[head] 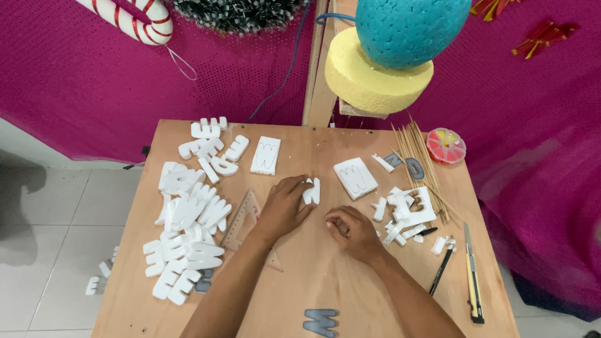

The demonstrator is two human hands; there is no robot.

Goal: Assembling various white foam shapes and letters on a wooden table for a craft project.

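Foam letters (188, 231) piled left, skewers (418, 156) right; scraps (404, 216) beside right hand (355, 233)

On the table (313, 281): heap of foam letters (188, 225) at left, set square (244, 219) just right of it, scrap pile (407, 213) at right, skewers (416, 156) behind it, knife (472, 275) at near right edge, pen (441, 270) just left of the knife.
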